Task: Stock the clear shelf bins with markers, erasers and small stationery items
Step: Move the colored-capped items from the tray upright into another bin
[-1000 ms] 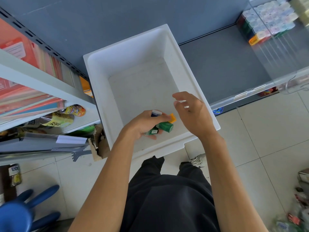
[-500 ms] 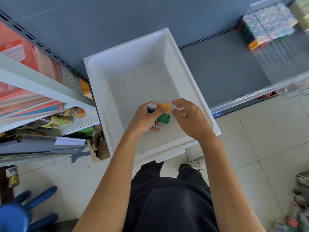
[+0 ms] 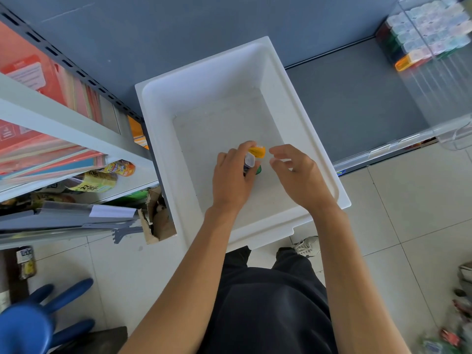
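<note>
Shifted since the previous frames: left hand (image 3: 233, 182) sits further up the white rectangular plastic tub (image 3: 163, 139) and has turned its load, so that the green piece, earlier jutting out to the right, is now mostly tucked behind the knuckles; right hand (image 3: 301, 175) has closed in beside it. Item held: bundle of small plastic stationery pieces (image 3: 251, 159), comprising one orange-yellow capped piece (image 3: 258, 151) uppermost, one dark piece with a clear cap (image 3: 249, 159), and one green piece (image 3: 258, 170) at the bottom. Left fingers wrapped round the bundle. Right fingers (image 3: 277, 150) loosely curled, holding nothing, tips just beside the orange-yellow piece but apart from it. Step in hand, by judgement: gathering and squaring up the pieces over the tub before shelving. Destination: clear acrylic shelf bin (image 3: 439, 80), upper right, well apart from both hands, already holding rows of clear-capped coloured pieces (image 3: 424, 29) at its far end. Next move likely calls for a steadying pinch from the right hand, then a lift up and to the right. Edges: the tub's right wall and broad rim stand between the hands and the dark grey shelf board (image 3: 352, 103); the bin's clear walls are hard to read and must be cleared from above. Room: pale tub floor shows around both hands; the slotted grey metal upright (image 3: 76, 70) runs down to the tub's left side.
</note>
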